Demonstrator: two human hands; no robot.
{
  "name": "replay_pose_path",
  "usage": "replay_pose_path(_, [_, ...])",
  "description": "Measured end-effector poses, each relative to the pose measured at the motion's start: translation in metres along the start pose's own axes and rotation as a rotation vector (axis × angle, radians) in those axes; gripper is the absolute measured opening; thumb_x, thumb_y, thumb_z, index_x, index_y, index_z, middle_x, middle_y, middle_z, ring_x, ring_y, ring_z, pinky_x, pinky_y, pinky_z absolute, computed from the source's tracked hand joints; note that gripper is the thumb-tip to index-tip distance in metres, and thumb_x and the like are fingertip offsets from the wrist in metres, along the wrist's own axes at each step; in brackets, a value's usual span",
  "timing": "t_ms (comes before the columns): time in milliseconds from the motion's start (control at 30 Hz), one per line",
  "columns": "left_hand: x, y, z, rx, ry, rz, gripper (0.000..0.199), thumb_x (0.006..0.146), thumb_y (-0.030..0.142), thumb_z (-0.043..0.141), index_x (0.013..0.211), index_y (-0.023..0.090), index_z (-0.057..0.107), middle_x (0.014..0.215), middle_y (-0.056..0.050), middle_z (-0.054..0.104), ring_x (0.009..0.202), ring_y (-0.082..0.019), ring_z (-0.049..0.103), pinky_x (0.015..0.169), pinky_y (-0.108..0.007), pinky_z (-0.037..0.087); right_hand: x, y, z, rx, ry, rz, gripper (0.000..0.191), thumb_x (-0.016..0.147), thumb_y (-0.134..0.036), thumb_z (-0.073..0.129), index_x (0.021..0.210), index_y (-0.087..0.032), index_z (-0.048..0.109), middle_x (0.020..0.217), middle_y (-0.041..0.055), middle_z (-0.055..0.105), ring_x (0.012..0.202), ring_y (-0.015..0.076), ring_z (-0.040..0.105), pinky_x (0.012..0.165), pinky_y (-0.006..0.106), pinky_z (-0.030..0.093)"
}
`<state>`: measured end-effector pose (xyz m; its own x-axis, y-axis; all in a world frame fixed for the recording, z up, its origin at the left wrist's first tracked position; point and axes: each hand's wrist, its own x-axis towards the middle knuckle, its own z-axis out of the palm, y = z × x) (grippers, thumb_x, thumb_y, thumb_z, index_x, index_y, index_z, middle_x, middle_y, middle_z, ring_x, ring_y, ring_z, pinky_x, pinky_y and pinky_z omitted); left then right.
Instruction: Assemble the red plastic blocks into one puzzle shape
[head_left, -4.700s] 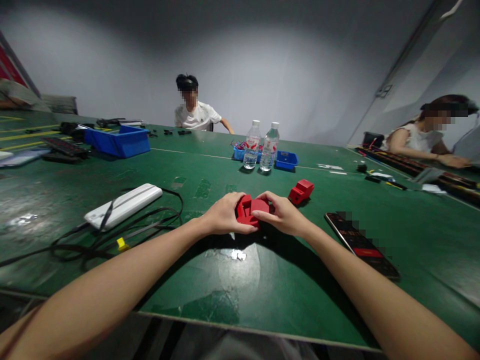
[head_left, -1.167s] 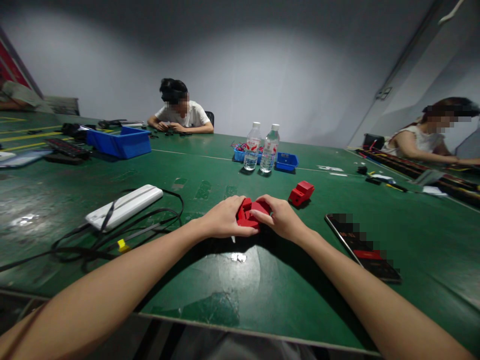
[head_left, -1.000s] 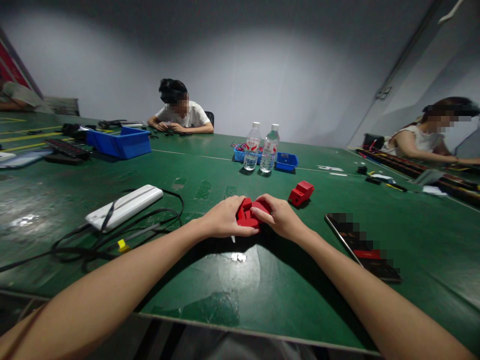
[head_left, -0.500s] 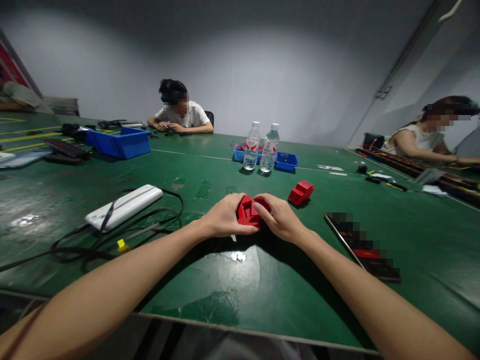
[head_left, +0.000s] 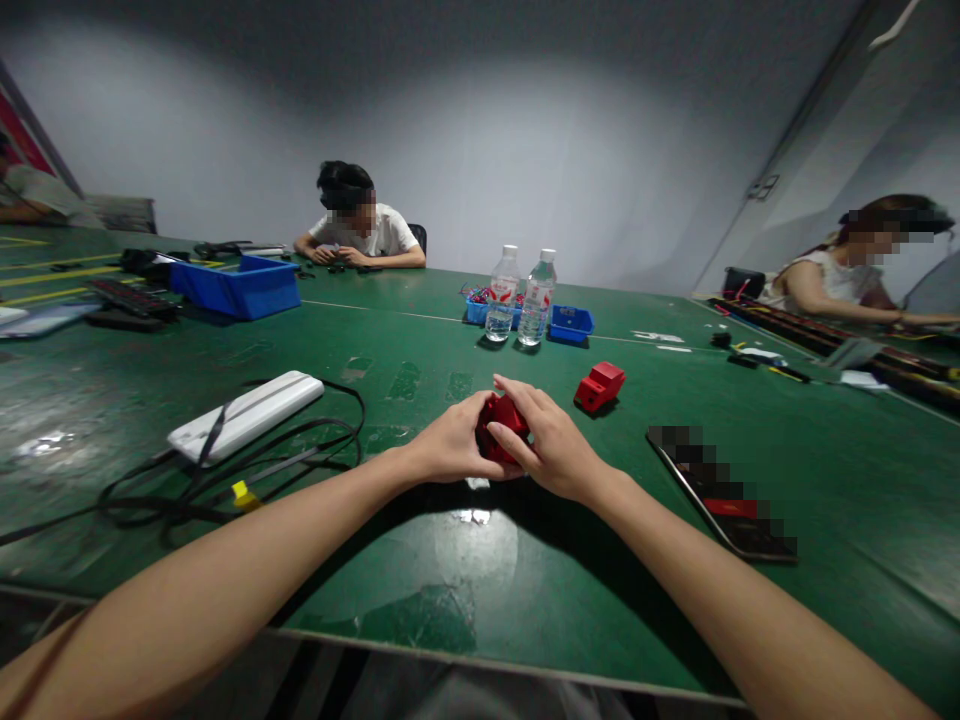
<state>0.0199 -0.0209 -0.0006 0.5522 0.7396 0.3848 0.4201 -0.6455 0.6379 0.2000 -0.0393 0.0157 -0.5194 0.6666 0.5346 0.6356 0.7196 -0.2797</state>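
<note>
A red plastic part (head_left: 510, 412) is held between my two hands above the green table (head_left: 420, 590). My left hand (head_left: 452, 440) wraps its left side, thumb beneath. My right hand (head_left: 544, 435) covers its right side, with thumb and fingers across the front and top, so much of the part is hidden. Another red block (head_left: 600, 387) lies on the table just beyond my right hand, touched by neither hand.
A white power bank (head_left: 247, 415) with black cables lies left; a phone (head_left: 720, 500) lies right. Two water bottles (head_left: 536, 300) stand before small blue trays (head_left: 571, 324). A larger blue bin (head_left: 240, 288) sits back left. Two people work across the table and at right.
My right hand has shifted left and its fingers now reach over the red part. The part has turned and shows less of its hollow inside.
</note>
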Motion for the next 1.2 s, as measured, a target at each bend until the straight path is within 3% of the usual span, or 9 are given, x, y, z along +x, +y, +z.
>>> replay_pose_path(133, [0.000,0.001,0.001,0.072,0.040,0.010,0.071,0.059,0.045,0.077,0.116,0.018,0.045,0.108,-0.008,0.059,0.094,-0.025,0.060,0.083,-0.039,0.049,0.001,0.002,0.000,0.042,-0.005,0.020,0.053,0.093,-0.037,0.047,0.142,-0.019,0.036,0.135,0.0128,0.050,0.121,0.0247,0.050,0.104,0.042,0.042])
replay_pose_path(267, [0.001,0.001,0.001,0.134,0.080,0.004,0.069,0.060,0.051,0.075,0.113,0.018,0.045,0.108,-0.009,0.058,0.097,-0.026,0.058,0.086,-0.042,0.048,0.002,0.004,0.001,0.070,0.002,0.098,0.054,0.094,-0.036,0.045,0.143,-0.019,0.034,0.126,0.0124,0.054,0.111,0.0237,0.057,0.098,0.041,0.047])
replay_pose_path(567, [0.002,0.002,0.000,0.073,0.073,0.012,0.064,0.069,0.045,0.072,0.120,0.019,0.044,0.115,-0.009,0.059,0.100,-0.023,0.060,0.088,-0.037,0.048,0.001,0.012,0.008,-0.004,0.058,0.202,0.060,0.094,-0.038,0.041,0.147,-0.013,0.027,0.115,0.0154,0.058,0.102,0.0269,0.060,0.089,0.042,0.050])
replay_pose_path(833, [0.003,-0.010,-0.002,0.082,0.024,0.014,0.069,0.072,0.042,0.070,0.131,0.013,0.048,0.140,-0.020,0.048,0.129,-0.029,0.047,0.108,-0.045,0.036,0.000,0.016,0.008,0.040,0.088,0.180,0.067,0.092,-0.041,0.046,0.148,-0.013,0.024,0.114,0.0162,0.058,0.107,0.0279,0.057,0.094,0.046,0.047])
replay_pose_path(1033, [0.005,-0.013,-0.006,0.077,-0.001,0.057,0.067,0.074,0.043,0.068,0.131,0.011,0.052,0.137,-0.020,0.050,0.131,-0.029,0.045,0.107,-0.044,0.038,-0.001,0.016,0.004,0.083,0.057,0.115,0.075,0.088,-0.039,0.054,0.149,-0.016,0.018,0.119,0.0159,0.055,0.109,0.0278,0.056,0.095,0.047,0.046])
replay_pose_path(1200, [0.006,-0.013,-0.006,0.094,0.001,0.061,0.066,0.073,0.040,0.070,0.130,0.011,0.054,0.136,-0.019,0.052,0.132,-0.030,0.043,0.108,-0.046,0.037,0.000,0.015,0.005,0.089,0.049,0.154,0.075,0.086,-0.037,0.055,0.148,-0.012,0.021,0.119,0.0169,0.055,0.108,0.0275,0.056,0.095,0.045,0.045])
